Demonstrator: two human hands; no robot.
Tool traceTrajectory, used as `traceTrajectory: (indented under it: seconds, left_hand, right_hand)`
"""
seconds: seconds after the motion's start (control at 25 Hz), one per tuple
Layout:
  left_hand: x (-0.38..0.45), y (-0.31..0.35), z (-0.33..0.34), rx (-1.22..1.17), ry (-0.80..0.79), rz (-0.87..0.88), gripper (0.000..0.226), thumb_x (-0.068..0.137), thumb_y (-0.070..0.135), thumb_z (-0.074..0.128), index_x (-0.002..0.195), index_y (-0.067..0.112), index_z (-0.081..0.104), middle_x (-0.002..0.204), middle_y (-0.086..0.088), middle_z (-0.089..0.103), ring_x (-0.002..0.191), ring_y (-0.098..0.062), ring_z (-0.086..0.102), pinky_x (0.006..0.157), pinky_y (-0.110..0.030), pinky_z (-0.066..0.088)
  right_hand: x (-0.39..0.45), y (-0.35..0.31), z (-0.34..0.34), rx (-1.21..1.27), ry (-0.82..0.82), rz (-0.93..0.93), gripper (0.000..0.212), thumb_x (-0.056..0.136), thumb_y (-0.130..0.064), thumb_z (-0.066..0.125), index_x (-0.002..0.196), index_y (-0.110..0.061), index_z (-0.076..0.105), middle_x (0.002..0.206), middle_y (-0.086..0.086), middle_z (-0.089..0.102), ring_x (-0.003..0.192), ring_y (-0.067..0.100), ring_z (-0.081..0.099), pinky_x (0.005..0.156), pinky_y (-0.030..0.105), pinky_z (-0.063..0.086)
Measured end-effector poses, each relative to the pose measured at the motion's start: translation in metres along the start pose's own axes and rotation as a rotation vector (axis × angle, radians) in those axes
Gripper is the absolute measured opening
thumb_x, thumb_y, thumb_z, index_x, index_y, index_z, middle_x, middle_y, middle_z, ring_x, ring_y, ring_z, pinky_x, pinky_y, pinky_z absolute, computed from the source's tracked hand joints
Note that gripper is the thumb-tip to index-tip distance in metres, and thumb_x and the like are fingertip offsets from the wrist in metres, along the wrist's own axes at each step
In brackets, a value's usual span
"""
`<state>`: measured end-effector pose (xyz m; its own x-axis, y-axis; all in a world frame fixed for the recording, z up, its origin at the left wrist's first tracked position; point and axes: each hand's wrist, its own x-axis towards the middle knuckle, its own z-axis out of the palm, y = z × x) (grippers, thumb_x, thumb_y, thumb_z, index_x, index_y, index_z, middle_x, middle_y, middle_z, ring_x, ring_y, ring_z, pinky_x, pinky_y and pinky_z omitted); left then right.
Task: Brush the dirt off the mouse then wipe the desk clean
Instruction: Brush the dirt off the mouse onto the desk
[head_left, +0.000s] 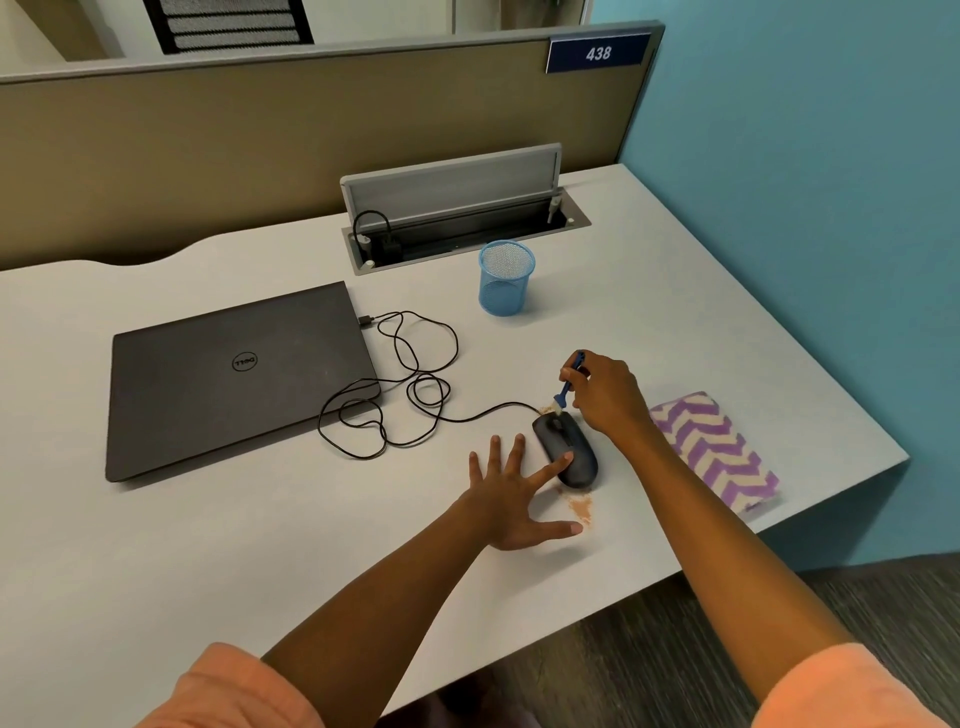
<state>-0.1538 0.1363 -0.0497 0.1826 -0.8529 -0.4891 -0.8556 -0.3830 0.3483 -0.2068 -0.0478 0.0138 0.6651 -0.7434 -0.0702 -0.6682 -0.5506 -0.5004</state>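
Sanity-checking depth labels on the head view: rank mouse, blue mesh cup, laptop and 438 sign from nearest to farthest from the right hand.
From the right hand, which holds the small brush:
1. Mouse, right under the brush tip, just below the hand.
2. Blue mesh cup, behind and slightly left.
3. Laptop, closed, far left on the desk.
4. 438 sign, on the partition at the back.

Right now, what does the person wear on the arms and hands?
Both arms have short, loose orange-peach sleeves: left sleeve, right sleeve. The forearms are bare below them. The left hand and the right hand wear no gloves, and no watch, ring or bracelet is visible.
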Motion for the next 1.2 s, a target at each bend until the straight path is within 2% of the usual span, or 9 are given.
traceTrajectory:
  seconds: [0.12, 0.24, 0.36, 0.48, 0.68, 0.88, 0.92, 1.04, 1.2]
  left_hand:
    - [0.0, 0.0, 0.0, 0.001, 0.003, 0.0, 0.093, 0.075, 0.094, 0.032, 0.144, 0.062, -0.023, 0.164, -0.01, -0.027, 0.145, -0.044, -0.031, 0.112, -0.067, -0.015]
    - [-0.001, 0.002, -0.002, -0.002, -0.008, -0.001, 0.094, 0.076, 0.092, 0.033, 0.146, 0.061, -0.021, 0.164, -0.009, -0.028, 0.145, -0.044, -0.032, 0.112, -0.067, -0.016]
    - [-0.002, 0.002, -0.002, -0.003, -0.009, 0.0, 0.094, 0.077, 0.092, 0.034, 0.146, 0.061, -0.02, 0.164, -0.009, -0.028, 0.145, -0.044, -0.032, 0.112, -0.067, -0.016]
    - [-0.001, 0.002, -0.002, -0.003, -0.008, 0.002, 0.094, 0.077, 0.092, 0.033, 0.147, 0.06, -0.02, 0.164, -0.01, -0.028, 0.145, -0.044, -0.032, 0.112, -0.067, -0.016]
    - [-0.001, 0.001, -0.002, 0.001, -0.013, 0.002, 0.094, 0.076, 0.093, 0.033, 0.146, 0.061, -0.021, 0.164, -0.01, -0.028, 0.145, -0.044, -0.032, 0.112, -0.068, -0.015]
    - [0.0, 0.001, -0.002, 0.002, -0.012, 0.004, 0.094, 0.075, 0.094, 0.032, 0.146, 0.061, -0.021, 0.164, -0.01, -0.027, 0.145, -0.045, -0.031, 0.112, -0.068, -0.015]
    - [0.0, 0.0, -0.002, 0.004, -0.012, 0.002, 0.094, 0.075, 0.094, 0.031, 0.145, 0.062, -0.022, 0.164, -0.01, -0.027, 0.145, -0.045, -0.031, 0.112, -0.068, -0.015]
    - [0.0, 0.0, 0.0, -0.005, 0.0, 0.001, 0.093, 0.074, 0.095, 0.031, 0.144, 0.063, -0.022, 0.164, -0.01, -0.027, 0.145, -0.045, -0.032, 0.112, -0.068, -0.016]
    - [0.0, 0.001, -0.001, -0.005, -0.005, 0.003, 0.094, 0.075, 0.094, 0.032, 0.146, 0.062, -0.021, 0.164, -0.01, -0.027, 0.145, -0.045, -0.032, 0.112, -0.068, -0.015]
  right_hand:
    - [-0.002, 0.001, 0.004, 0.006, -0.016, -0.008, 0.011, 0.094, -0.011, 0.058, 0.1, -0.011, 0.067, 0.098, 0.011, 0.072, 0.086, 0.03, 0.07, 0.077, 0.035, 0.058]
    - [0.001, -0.002, 0.005, 0.032, 0.014, 0.009, 0.013, 0.093, -0.011, 0.06, 0.102, -0.009, 0.069, 0.1, 0.012, 0.072, 0.09, 0.03, 0.068, 0.074, 0.026, 0.049]
    - [0.003, 0.001, 0.003, 0.011, 0.014, 0.009, 0.01, 0.094, -0.011, 0.057, 0.098, -0.011, 0.066, 0.09, 0.008, 0.071, 0.085, 0.028, 0.068, 0.067, 0.02, 0.045]
    - [0.001, -0.002, 0.006, 0.001, -0.018, -0.033, 0.013, 0.095, -0.013, 0.056, 0.095, -0.013, 0.069, 0.093, 0.008, 0.073, 0.081, 0.026, 0.067, 0.066, 0.025, 0.046]
    - [0.006, -0.003, 0.001, 0.005, -0.006, -0.016, 0.015, 0.096, -0.015, 0.055, 0.094, -0.013, 0.07, 0.093, 0.008, 0.074, 0.071, 0.016, 0.058, 0.065, 0.022, 0.042]
    - [0.002, -0.006, 0.003, 0.047, -0.029, -0.027, 0.018, 0.096, -0.016, 0.056, 0.102, -0.012, 0.073, 0.103, 0.008, 0.073, 0.089, 0.025, 0.067, 0.078, 0.03, 0.055]
    - [0.001, -0.005, 0.002, 0.062, -0.014, -0.017, 0.018, 0.096, -0.014, 0.056, 0.102, -0.012, 0.072, 0.101, 0.008, 0.073, 0.089, 0.026, 0.068, 0.078, 0.032, 0.057]
    - [-0.002, 0.001, -0.001, 0.085, 0.024, -0.017, 0.017, 0.097, -0.015, 0.053, 0.089, -0.018, 0.067, 0.085, 0.003, 0.072, 0.076, 0.023, 0.069, 0.064, 0.025, 0.053]
    - [-0.007, -0.003, 0.005, 0.072, -0.028, -0.033, 0.017, 0.097, -0.019, 0.054, 0.097, -0.014, 0.071, 0.097, 0.007, 0.073, 0.085, 0.025, 0.068, 0.075, 0.031, 0.056]
